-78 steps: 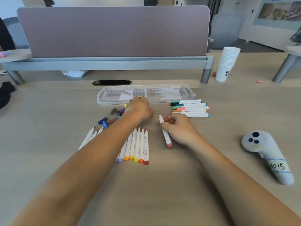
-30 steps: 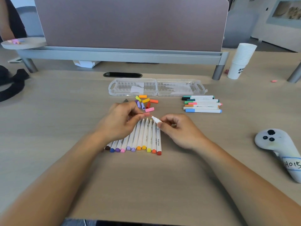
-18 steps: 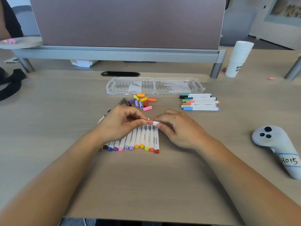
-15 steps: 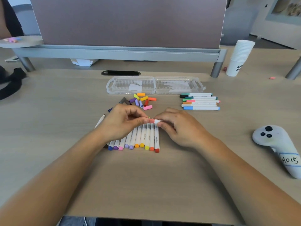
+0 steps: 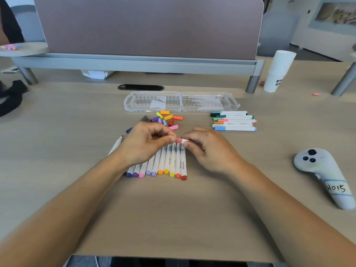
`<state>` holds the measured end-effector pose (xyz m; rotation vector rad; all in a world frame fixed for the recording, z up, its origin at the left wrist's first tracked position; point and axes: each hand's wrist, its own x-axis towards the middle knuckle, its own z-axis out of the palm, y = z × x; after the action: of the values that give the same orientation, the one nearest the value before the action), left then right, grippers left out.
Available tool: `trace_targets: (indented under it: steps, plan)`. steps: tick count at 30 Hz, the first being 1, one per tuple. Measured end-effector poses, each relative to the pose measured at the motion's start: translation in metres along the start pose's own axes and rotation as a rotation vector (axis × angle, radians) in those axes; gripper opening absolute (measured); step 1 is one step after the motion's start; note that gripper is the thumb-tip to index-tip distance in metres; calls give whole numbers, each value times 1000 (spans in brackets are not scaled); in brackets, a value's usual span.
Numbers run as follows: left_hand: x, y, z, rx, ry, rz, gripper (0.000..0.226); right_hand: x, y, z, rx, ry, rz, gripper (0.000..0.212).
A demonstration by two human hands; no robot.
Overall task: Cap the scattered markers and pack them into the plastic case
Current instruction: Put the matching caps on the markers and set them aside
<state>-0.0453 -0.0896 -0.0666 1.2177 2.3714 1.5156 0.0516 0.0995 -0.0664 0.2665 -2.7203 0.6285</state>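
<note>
My left hand (image 5: pixel 147 142) pinches a salmon-pink cap (image 5: pixel 179 140) that sits on the end of a white marker (image 5: pixel 185 140), whose barrel my right hand (image 5: pixel 207 149) grips. Both hands meet just above a row of several uncapped white markers (image 5: pixel 163 162) lying side by side on the desk. Loose caps (image 5: pixel 167 118) in several colours lie behind my hands. Several capped markers (image 5: pixel 233 120) are stacked to the right. The clear plastic case (image 5: pixel 181 102) lies open and flat behind the caps.
A grey hand controller labelled H015 (image 5: pixel 325 174) lies at the right. A stack of white paper cups (image 5: pixel 278 71) stands at the back right. A desk divider on a grey rail (image 5: pixel 134 63) runs across the back; a black cable slot (image 5: pixel 140 87) lies before it.
My left hand fetched a pink cap from the pile and brought it to the marker tip in my right hand. The cap now sits on the marker.
</note>
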Motion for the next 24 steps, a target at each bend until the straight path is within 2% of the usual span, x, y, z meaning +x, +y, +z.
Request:
trace_targets:
  steps: [3, 5, 10, 13, 16, 19, 24]
  plan:
    - [0, -1, -7, -37, -29, 5, 10, 3, 0, 0, 54, -34, 22, 15]
    - [0, -6, -14, 7, 9, -31, 15, 2, 4, -2, 97, -40, 100, 16]
    - [2, -25, -41, 282, 163, -205, 30, -3, 12, -7, 363, 17, 351, 42]
    - [4, -30, -49, 352, 215, -285, 34, -2, 5, -9, 451, 13, 417, 52]
    - [6, -32, -51, 373, 222, -326, 31, -1, 6, -9, 402, -60, 474, 62]
    - [12, -32, -51, 389, 226, -356, 25, 1, 5, -7, 235, -121, 514, 67]
    - [39, -19, -39, 418, 140, -331, 21, 0, -9, -1, -49, -205, 451, 47]
